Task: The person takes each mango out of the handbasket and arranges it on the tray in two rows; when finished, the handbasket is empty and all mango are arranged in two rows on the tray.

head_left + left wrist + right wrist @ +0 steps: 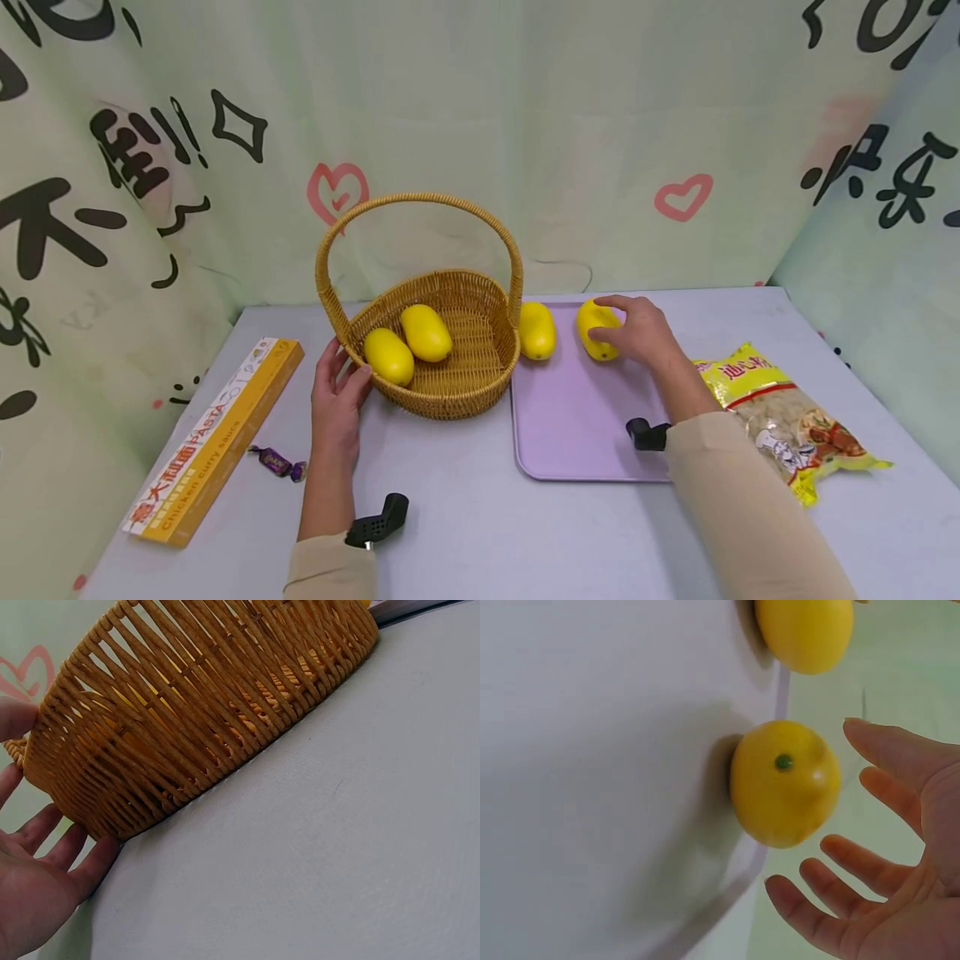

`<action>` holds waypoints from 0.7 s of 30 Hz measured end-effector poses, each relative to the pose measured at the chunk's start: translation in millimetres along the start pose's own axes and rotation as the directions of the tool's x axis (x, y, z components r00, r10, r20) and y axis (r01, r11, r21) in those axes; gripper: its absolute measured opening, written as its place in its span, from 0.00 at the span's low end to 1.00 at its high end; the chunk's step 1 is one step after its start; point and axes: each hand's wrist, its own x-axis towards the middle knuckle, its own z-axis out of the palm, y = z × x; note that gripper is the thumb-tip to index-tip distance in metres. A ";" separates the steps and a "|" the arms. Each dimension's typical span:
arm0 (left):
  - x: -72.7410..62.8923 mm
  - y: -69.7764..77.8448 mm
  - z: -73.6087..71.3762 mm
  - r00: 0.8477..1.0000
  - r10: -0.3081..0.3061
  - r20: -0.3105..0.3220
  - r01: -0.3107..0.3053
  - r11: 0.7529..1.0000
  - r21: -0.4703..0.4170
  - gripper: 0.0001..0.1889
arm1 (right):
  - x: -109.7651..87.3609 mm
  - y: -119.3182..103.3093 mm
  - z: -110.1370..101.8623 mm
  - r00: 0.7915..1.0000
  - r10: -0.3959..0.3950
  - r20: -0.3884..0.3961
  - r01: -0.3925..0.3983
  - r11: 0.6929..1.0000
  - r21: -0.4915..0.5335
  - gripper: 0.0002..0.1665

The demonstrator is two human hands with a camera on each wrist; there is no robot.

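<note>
A wicker basket (450, 404) with a tall arched handle stands on the table, with two oval yellow fruits (426, 332) inside. My left hand (337, 404) holds its left side, the thumb at the rim and the fingers against the outer weave (187, 712). Two more yellow fruits lie at the back of a lilac tray (577, 425): a left one (537, 331) beside the basket and a right one (597, 329). Over the right one is my right hand (637, 333). In the right wrist view its fingers are spread, apart from the green-stemmed fruit (784, 787).
Right of the tray lies a yellow-topped food bag (795, 417), partly behind my right forearm. At the left are a long orange-and-white pasta box (217, 442) and a purple wrapped candy (276, 462). A printed curtain (585, 167) hangs behind the table.
</note>
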 end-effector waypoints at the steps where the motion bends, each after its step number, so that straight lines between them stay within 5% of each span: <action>1: 0.0 0.3 0.1 1.000 0.002 0.000 -0.002 1.000 0.001 0.36 | -1.1 -1.2 -1.6 1.000 -0.011 -0.011 0.011 1.000 0.002 0.37; 9: 1.0 1.2 1.2 1.000 0.005 -0.004 -0.005 1.000 -0.009 0.36 | -14.9 -21.6 -16.0 0.991 -0.098 -0.086 0.103 0.993 0.050 0.33; 21: 0.5 1.6 0.9 1.000 -0.008 -0.002 0.008 1.000 -0.015 0.36 | -37.0 -51.6 -23.6 0.979 -0.187 -0.077 0.198 0.965 0.172 0.29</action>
